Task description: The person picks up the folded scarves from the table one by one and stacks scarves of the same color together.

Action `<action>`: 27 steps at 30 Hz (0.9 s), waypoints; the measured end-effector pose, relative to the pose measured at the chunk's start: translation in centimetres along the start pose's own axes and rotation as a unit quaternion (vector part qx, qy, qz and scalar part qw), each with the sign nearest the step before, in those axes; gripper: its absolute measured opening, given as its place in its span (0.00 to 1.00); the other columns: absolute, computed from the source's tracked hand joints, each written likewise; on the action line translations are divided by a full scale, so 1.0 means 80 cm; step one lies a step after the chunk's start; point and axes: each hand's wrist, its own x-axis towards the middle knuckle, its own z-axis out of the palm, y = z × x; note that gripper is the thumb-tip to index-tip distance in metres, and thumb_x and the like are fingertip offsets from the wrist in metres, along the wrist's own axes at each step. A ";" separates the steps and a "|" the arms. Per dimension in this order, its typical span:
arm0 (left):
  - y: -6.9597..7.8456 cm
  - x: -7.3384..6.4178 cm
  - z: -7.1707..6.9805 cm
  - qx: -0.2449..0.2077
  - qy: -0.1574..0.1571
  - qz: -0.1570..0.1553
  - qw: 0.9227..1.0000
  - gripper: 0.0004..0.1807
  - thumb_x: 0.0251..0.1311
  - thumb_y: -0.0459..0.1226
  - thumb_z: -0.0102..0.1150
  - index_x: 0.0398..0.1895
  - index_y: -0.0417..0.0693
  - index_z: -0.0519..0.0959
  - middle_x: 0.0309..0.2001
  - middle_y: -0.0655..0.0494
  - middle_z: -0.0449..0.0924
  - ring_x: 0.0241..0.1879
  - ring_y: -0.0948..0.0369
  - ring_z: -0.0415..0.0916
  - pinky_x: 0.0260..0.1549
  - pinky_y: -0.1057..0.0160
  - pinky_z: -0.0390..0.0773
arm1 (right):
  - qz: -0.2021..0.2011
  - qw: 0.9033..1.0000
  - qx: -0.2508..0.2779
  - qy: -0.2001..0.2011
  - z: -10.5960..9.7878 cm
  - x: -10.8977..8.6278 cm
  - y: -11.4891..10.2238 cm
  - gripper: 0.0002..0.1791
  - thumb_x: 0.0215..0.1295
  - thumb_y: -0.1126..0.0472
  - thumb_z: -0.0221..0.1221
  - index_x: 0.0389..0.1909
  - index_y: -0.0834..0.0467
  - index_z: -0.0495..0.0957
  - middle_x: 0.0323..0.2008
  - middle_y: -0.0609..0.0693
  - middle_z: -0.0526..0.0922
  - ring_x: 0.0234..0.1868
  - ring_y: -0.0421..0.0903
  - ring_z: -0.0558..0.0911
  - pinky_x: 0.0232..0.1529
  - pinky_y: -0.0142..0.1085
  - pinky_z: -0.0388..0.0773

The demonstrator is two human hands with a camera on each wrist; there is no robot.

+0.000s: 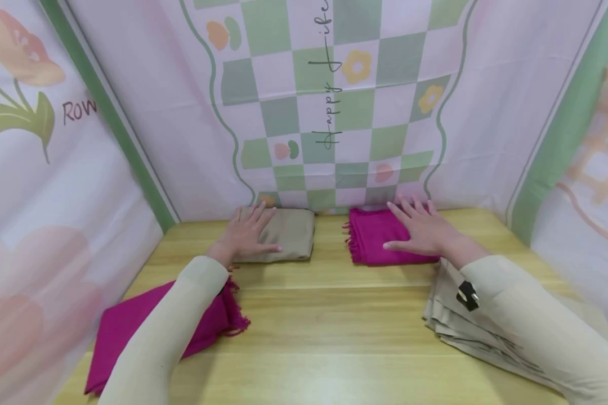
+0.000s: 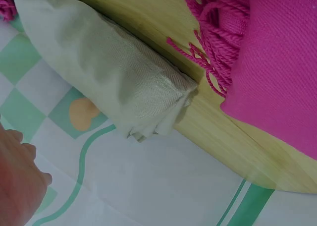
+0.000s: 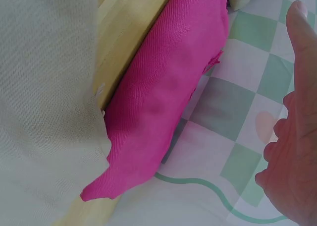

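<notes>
My left hand (image 1: 244, 232), fingers spread, is over the left part of a folded beige cloth (image 1: 291, 233) at the back of the table. The left wrist view shows that beige cloth (image 2: 109, 62) as a thick flat bundle, with the fingers (image 2: 20, 174) off to one side. Over a folded magenta fringed scarf (image 1: 372, 239) at the back right is my right hand (image 1: 425, 230), its fingers likewise spread. In the right wrist view the magenta scarf (image 3: 166, 87) lies along the table, apart from the thumb (image 3: 299, 32). Neither hand grips anything.
A second magenta fringed scarf (image 1: 137, 315) lies at the front left, partly under the left sleeve. More beige cloth (image 1: 478, 332) in loose layers is at the front right, beneath the right forearm. Printed curtains (image 1: 314, 101) rise behind and beside the wooden table (image 1: 324, 337).
</notes>
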 end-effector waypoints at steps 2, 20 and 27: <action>0.001 0.000 0.001 0.003 -0.002 0.000 1.000 0.57 0.54 0.76 0.38 0.78 0.56 0.37 0.77 0.46 0.32 0.75 0.50 0.32 0.68 0.40 0.35 | -0.001 1.000 -0.002 0.000 0.001 -0.001 0.000 0.59 0.58 0.25 0.52 0.75 0.64 0.47 0.73 0.69 0.42 0.72 0.69 0.38 0.66 0.65 0.33; 0.007 0.005 -0.009 0.016 0.001 0.012 1.000 0.56 0.56 0.75 0.40 0.78 0.55 0.38 0.77 0.49 0.31 0.75 0.49 0.31 0.68 0.40 0.35 | 0.003 1.000 0.016 0.002 -0.005 -0.008 0.012 0.58 0.58 0.26 0.53 0.75 0.63 0.47 0.74 0.67 0.41 0.72 0.69 0.37 0.66 0.66 0.31; 0.010 0.007 -0.010 0.011 0.009 0.019 1.000 0.55 0.55 0.75 0.39 0.78 0.57 0.38 0.77 0.50 0.31 0.75 0.51 0.30 0.68 0.40 0.35 | 0.003 1.000 0.021 0.001 -0.015 -0.014 0.010 0.58 0.58 0.26 0.54 0.76 0.62 0.46 0.74 0.68 0.41 0.72 0.68 0.37 0.65 0.67 0.33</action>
